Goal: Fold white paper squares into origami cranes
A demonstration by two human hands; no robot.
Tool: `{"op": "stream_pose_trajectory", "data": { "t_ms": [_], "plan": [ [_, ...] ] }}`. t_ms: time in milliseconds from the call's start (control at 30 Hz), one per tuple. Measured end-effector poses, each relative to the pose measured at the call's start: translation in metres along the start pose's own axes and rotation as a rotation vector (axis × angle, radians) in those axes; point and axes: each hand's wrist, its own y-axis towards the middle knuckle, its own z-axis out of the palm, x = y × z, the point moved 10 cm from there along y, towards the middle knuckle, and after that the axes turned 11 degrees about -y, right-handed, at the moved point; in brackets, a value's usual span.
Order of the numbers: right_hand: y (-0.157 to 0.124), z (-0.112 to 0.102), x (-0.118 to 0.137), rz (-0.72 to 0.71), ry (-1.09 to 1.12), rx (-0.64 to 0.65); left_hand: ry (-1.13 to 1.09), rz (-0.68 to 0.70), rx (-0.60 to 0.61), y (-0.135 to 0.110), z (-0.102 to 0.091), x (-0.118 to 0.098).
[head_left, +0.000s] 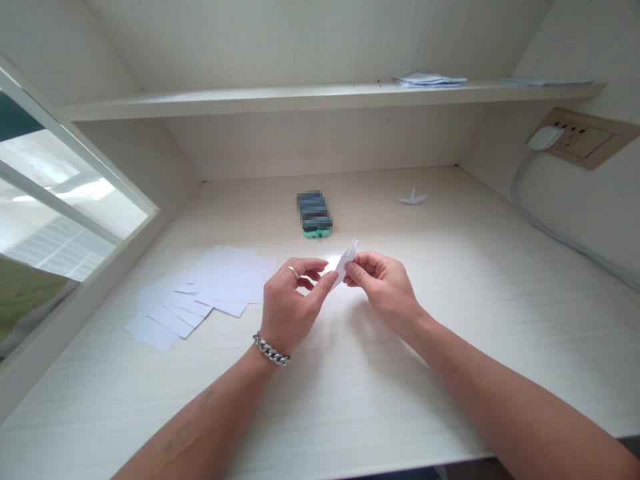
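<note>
A small piece of folded white paper [345, 261] is held up a little above the desk, between my two hands. My right hand [383, 280] pinches its right edge between thumb and fingers. On the other side, the thumb of my left hand [295, 297] presses against the paper, and its fingers curl behind, partly hidden. A ring and a chain bracelet are on that left hand and wrist. Several loose sheets of white paper [235, 270] lie spread and overlapping to the left of my left hand. Farther back on the right rests a folded paper crane [413, 197].
A phone in a green case [317, 233], its face blurred, lies beyond my hands. Across the back runs a shelf [240, 103] bearing a paper stack [430, 81]. A white plug [545, 138] with a grey cable sits in the right wall socket. At left is a window [65, 200].
</note>
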Motion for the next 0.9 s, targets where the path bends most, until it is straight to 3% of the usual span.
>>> {"op": "stream_pose_trajectory", "data": {
  "t_ms": [67, 200, 367, 900],
  "plan": [
    [-0.001, 0.002, 0.003, -0.023, -0.016, 0.026, -0.028, -0.015, 0.002, 0.001, -0.001, 0.002],
    [-0.002, 0.006, 0.004, -0.078, -0.014, 0.058, -0.029, 0.093, 0.069, 0.001, 0.007, -0.009],
    [-0.002, 0.005, 0.001, -0.104, 0.015, 0.031, 0.013, 0.154, 0.062, -0.001, 0.007, -0.018],
    [-0.003, 0.007, -0.002, -0.07, 0.012, 0.022, 0.033, -0.044, 0.074, 0.0, 0.008, 0.004]
  ]
}}
